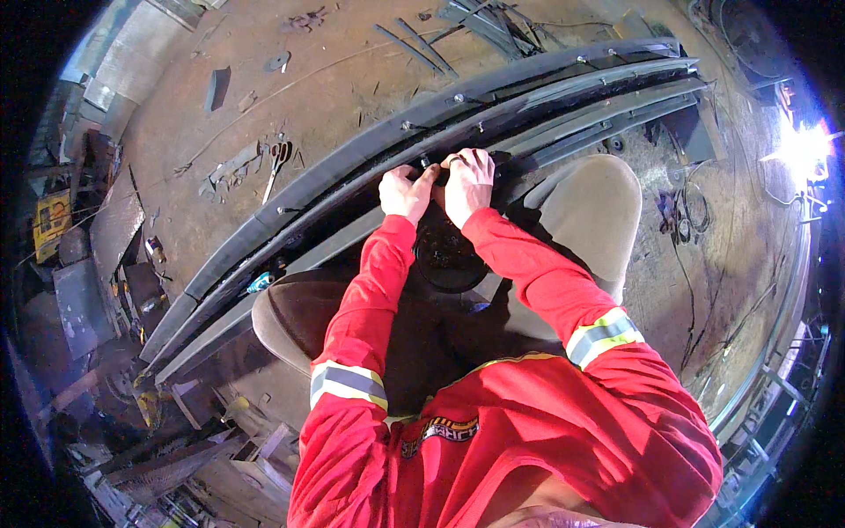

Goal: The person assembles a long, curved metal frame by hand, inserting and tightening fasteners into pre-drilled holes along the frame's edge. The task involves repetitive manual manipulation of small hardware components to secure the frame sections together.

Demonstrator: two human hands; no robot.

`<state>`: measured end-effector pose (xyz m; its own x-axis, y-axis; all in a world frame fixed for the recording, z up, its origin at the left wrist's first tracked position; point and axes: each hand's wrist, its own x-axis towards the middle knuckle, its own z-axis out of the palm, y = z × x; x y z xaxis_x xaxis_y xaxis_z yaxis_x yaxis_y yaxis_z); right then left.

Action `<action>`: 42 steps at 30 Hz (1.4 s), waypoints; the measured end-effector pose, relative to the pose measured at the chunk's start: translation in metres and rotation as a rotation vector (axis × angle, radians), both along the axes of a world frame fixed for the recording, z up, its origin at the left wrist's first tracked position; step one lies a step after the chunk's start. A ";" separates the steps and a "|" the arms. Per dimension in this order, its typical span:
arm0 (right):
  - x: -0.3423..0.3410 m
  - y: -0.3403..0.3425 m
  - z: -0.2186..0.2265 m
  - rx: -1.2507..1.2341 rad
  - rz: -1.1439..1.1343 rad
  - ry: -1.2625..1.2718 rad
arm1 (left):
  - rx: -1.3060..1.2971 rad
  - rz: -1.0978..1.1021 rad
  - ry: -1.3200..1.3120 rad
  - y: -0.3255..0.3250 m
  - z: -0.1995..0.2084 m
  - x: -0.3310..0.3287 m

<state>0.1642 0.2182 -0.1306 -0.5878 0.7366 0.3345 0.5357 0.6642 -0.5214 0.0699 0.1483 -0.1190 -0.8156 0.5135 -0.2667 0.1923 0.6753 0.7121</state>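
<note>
My left hand [407, 192] and my right hand [468, 183] are side by side at the near edge of a long dark steel bar [352, 172]. The fingers of both are curled closed around something small and dark, mostly hidden by them. A short bolt [425, 162] stands up just beyond my left fingertips. More bolts [459, 99] stick up along the bar, which lies beside other parallel bars [563, 132]. Below my hands, between my knees, sits a dark round container [447, 260], its contents too dark to tell.
A teal tool [260, 282] lies by the bars near my left knee. Beyond them, on the brown metal surface, are a plier-like tool [277, 167] and loose metal strips [422, 44]. Scrap and a yellow box [53, 224] crowd the left. A bright glare [805, 151] shows at right.
</note>
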 end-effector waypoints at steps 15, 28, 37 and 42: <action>0.000 0.001 -0.018 0.022 0.086 0.080 | -0.101 -0.067 0.052 0.004 0.010 0.006; -0.001 -0.001 -0.006 -0.048 0.019 -0.087 | -0.035 0.157 0.105 0.009 0.003 0.013; -0.003 0.007 -0.037 -0.014 0.079 0.025 | -0.212 -0.087 0.157 0.006 0.002 0.008; -0.003 0.004 -0.026 0.040 0.125 -0.064 | -0.064 0.014 -0.032 0.008 0.000 0.005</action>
<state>0.1617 0.2218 -0.1563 -0.6955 0.6428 0.3212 0.4784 0.7477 -0.4605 0.0746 0.1560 -0.1194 -0.8131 0.4829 -0.3250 0.1599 0.7222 0.6730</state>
